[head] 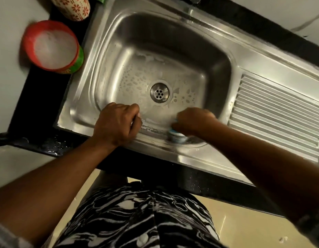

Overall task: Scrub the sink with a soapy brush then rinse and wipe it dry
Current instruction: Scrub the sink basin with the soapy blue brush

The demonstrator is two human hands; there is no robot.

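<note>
The stainless steel sink fills the middle of the view, with soap foam spread around its drain. My right hand grips a blue and white brush, blurred with motion, and holds it against the sink's near inner wall. My left hand rests on the sink's near rim with its fingers curled over the edge into the basin.
A ribbed draining board lies right of the basin. A red tub of white powder and a patterned cup stand on the black counter at the left. The tap base is at the top edge.
</note>
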